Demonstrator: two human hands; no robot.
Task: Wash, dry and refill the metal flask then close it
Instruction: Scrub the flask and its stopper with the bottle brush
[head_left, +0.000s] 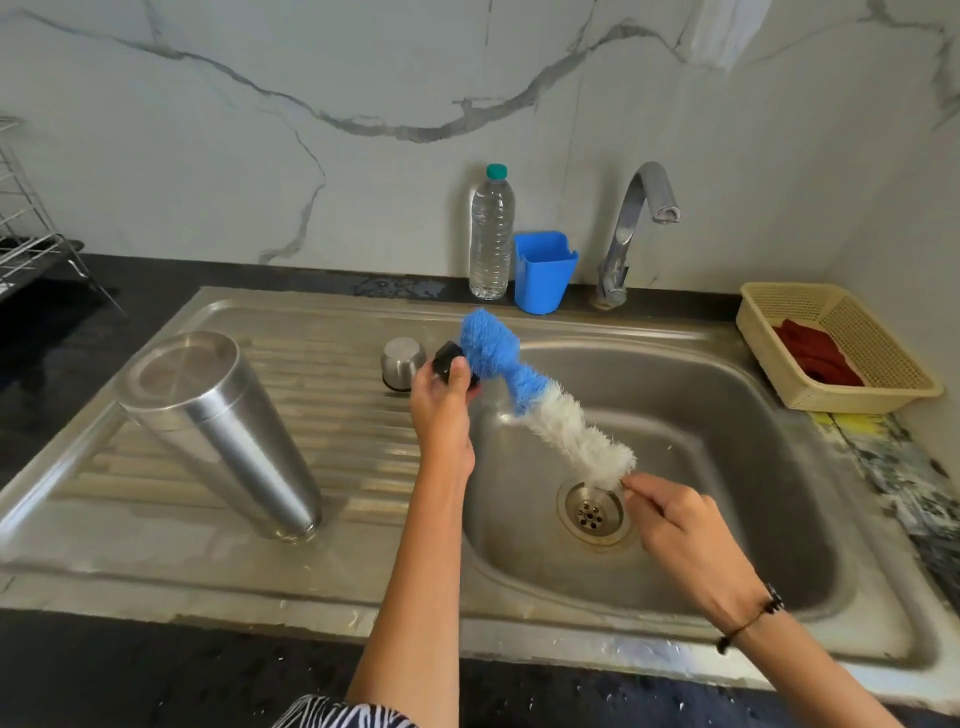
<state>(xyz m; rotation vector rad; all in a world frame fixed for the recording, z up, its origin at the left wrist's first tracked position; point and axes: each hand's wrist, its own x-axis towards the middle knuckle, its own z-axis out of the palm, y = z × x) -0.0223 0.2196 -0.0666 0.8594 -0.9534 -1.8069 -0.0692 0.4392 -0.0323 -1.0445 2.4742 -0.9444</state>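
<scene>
The steel sink (779, 597) is taking up most of the counter, its basin lying on the right with the drain (592, 512) at the bottom and its ribbed draining board (332, 415) stretching out on the left. Open basin is showing to the right of and nearer than the hands, while the back rim is crowded by a clear water bottle (491, 234), a blue plastic cup (543, 273) just beside it and the tap (631, 228), whose spout is curving over the basin. A cream basket (810, 397) holding a red cloth (815, 353) is sitting past the right rim, and a wire rack (26, 228) is standing at the far left edge. The metal flask (218, 431) is standing mouth down on the draining board, well apart from the hands, its long axis running upright and its flat base facing up; it is looking brushed, silvery and plain. Its steel cap (400, 361) is resting further back on the board near the basin's edge. The left hand (441, 410) is gripping a small black stopper (452, 364) with curled fingers over the basin's left rim. The right hand (675, 525) is pinching the thin handle of a bottle brush (545, 405) above the drain, the brush slanting up and leftward, its white bristles turning to blue at the tip, which is pressing against the stopper.
</scene>
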